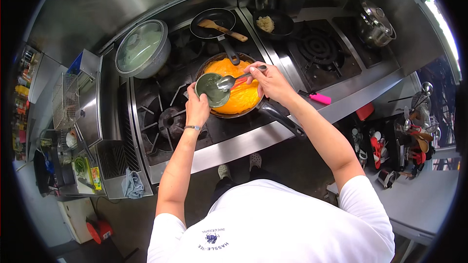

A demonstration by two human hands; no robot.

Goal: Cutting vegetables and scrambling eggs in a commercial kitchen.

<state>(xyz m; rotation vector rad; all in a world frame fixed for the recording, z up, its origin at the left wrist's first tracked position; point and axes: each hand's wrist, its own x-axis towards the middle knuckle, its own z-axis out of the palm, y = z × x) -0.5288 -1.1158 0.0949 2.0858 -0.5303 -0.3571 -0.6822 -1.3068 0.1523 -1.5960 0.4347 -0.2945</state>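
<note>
My left hand (197, 106) grips a small dark green bowl (213, 93), tilted over the left rim of a frying pan. In my right hand (268, 82) is a metal spoon (226, 83), its bowl end at the mouth of the green bowl. Beneath both sits the frying pan (234, 117) on the stove, filled with a thick orange sauce (234, 106). A red utensil (239, 83), partly hidden by my right hand and the spoon, lies in the sauce. The pan's black handle (283, 118) points towards the front right.
Behind stand a skillet (204, 18) with a wooden spatula (223, 29), its handle reaching over the sauce pan, and a lidded pot (142, 49). A black pan (281, 22) holds pale food. A pink lighter (320, 98) lies on the front ledge; a steel pot (378, 29) stands far right.
</note>
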